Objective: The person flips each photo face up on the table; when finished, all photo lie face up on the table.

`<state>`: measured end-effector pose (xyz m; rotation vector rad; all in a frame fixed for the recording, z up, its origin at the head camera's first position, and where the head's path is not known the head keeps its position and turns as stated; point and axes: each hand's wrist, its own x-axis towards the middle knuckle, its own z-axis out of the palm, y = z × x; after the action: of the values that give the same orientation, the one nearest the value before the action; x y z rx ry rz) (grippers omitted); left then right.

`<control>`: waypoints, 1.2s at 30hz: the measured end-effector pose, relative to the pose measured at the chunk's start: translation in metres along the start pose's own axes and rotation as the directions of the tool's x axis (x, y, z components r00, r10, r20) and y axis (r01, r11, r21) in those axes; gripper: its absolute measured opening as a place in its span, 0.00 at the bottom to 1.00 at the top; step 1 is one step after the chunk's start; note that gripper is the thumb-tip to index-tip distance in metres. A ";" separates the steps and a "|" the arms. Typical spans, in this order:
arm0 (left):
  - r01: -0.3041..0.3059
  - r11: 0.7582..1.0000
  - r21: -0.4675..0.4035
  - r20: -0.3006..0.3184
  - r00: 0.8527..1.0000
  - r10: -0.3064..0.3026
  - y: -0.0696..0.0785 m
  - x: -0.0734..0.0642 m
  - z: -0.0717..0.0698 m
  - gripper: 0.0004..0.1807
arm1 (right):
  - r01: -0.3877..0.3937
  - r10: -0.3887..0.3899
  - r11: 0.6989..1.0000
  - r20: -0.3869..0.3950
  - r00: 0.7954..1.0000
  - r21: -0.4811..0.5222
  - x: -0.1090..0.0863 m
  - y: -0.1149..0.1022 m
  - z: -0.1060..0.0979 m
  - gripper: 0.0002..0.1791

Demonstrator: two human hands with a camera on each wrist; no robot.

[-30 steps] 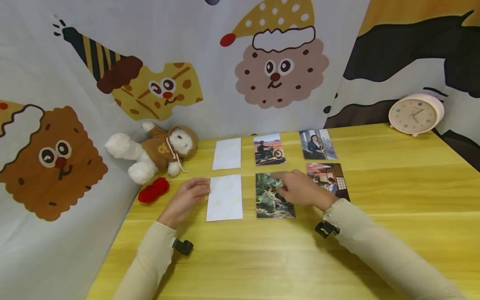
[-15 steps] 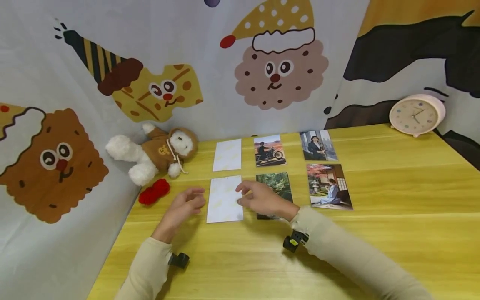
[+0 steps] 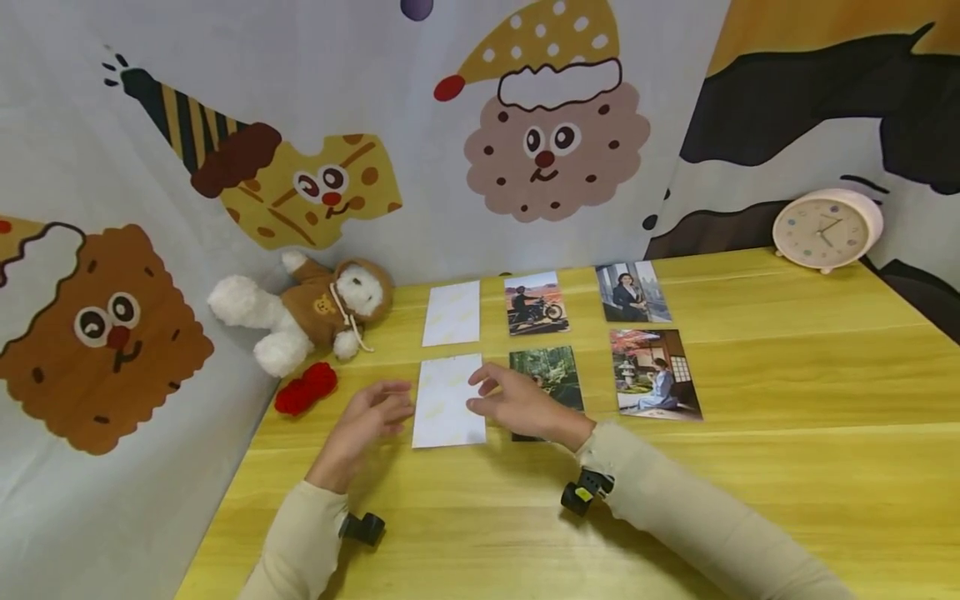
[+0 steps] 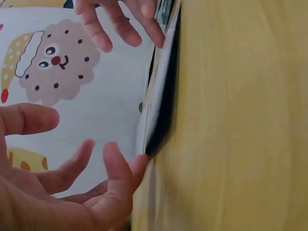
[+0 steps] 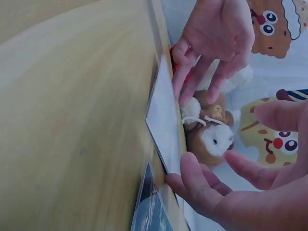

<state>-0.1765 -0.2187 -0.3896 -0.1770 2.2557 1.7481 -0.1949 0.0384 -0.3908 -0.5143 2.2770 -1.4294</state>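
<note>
A white card [image 3: 450, 421] with faint yellow marks lies on the table between my two hands. At its left edge is my left hand [image 3: 366, 427], fingers loosely bent. My right hand [image 3: 521, 408] reaches over its right edge and partly covers a forest photo card [image 3: 564, 379]. In the left wrist view, the little finger [image 4: 139, 166] of my left hand meets the near edge of the white card [image 4: 158, 96]. The right wrist view has my right fingertips [image 5: 175, 183] right at the card's edge, with my left hand [image 5: 219, 43] at the far side.
Another white card [image 3: 452, 312] lies behind, beside a motorcycle photo [image 3: 536, 304], an office portrait photo [image 3: 633, 292] and a garden photo [image 3: 656, 375]. A plush dog [image 3: 315, 304] and a red knitted item [image 3: 306, 388] sit at left. An alarm clock [image 3: 825, 229] stands at back right.
My right hand has moved left from over the forest photo to the white card's right edge, uncovering the garden photo. My left hand has shifted slightly nearer to me.
</note>
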 end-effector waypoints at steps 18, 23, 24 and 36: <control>-0.070 0.984 -0.167 0.046 0.996 0.078 0.005 0.007 -0.003 0.25 | 0.122 -0.138 0.870 0.001 0.990 -0.477 0.012 -0.007 0.015 0.38; -0.126 0.984 -0.126 0.109 0.984 0.140 0.010 0.008 0.006 0.23 | 0.106 -0.132 0.869 -0.020 0.991 -0.484 0.013 -0.012 0.017 0.38; -0.133 0.984 -0.121 0.119 0.982 0.148 0.010 0.009 0.008 0.24 | 0.102 -0.129 0.872 -0.023 0.991 -0.478 0.012 -0.012 0.017 0.37; -0.159 0.982 -0.097 0.146 0.974 0.172 0.003 0.013 0.019 0.29 | 0.129 -0.140 0.935 -0.009 0.990 -0.331 0.012 -0.009 0.014 0.36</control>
<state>-0.1874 -0.1981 -0.3949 0.1294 2.1414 1.8719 -0.1971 0.0182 -0.3899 -0.7660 2.5660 -1.1222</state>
